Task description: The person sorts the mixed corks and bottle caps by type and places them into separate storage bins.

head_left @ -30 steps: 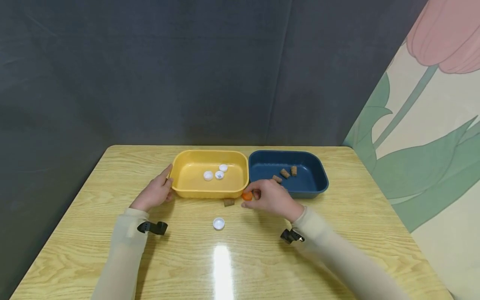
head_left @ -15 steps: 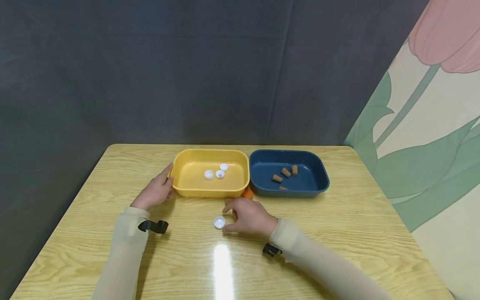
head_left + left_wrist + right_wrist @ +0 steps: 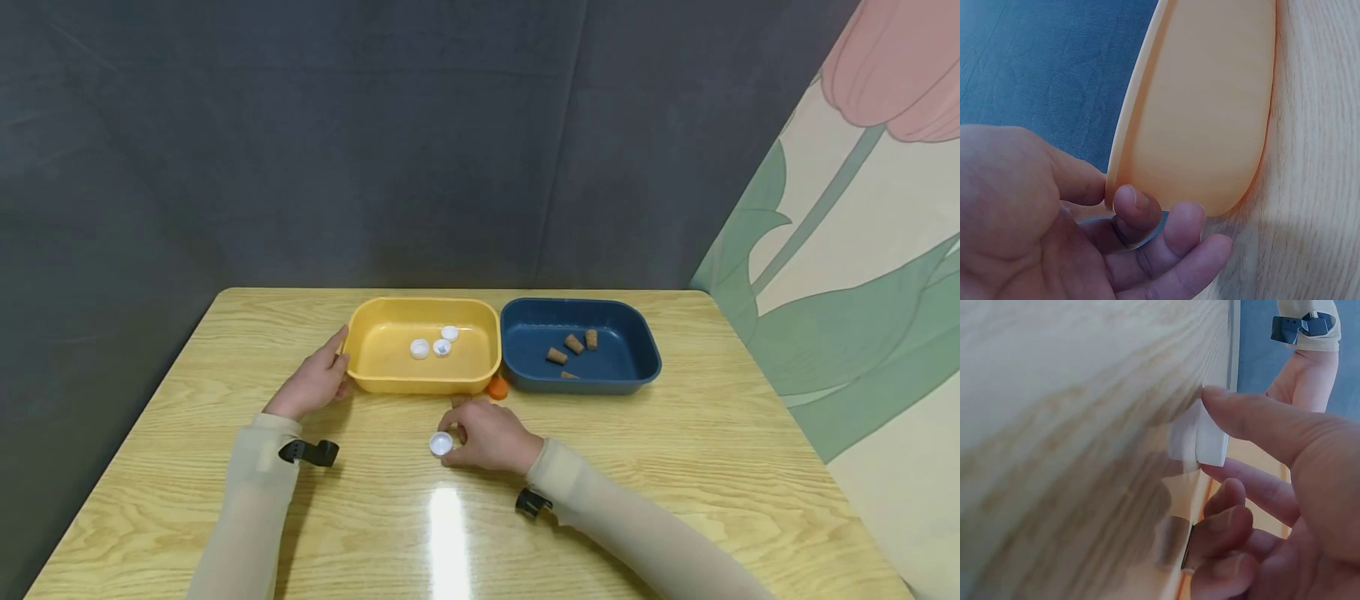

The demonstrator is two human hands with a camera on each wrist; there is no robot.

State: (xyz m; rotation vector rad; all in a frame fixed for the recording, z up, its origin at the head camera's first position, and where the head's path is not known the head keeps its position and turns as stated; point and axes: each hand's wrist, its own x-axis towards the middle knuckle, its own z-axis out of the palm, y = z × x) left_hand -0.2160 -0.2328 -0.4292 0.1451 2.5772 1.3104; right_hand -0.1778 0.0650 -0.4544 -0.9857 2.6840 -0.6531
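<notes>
On the wooden table, my right hand pinches a white bottle cap between thumb and index finger. In the right wrist view, the cap stands against the tabletop, its rim between the two fingertips. My left hand holds the left end of a yellow bin. Seen from the left wrist, the thumb and a curled finger meet the bin's rim. Three white caps lie inside this bin. A cork shows partly behind my right hand, and an orange cap lies by the bins' front.
A dark blue bin stands against the yellow one on its right. Several corks lie in it. Behind the table hangs a dark curtain, and a painted wall rises on the right.
My right hand has left the orange cap by the bins and moved left and nearer to the white cap, which it now pinches. The left hand stays at the yellow bin.
</notes>
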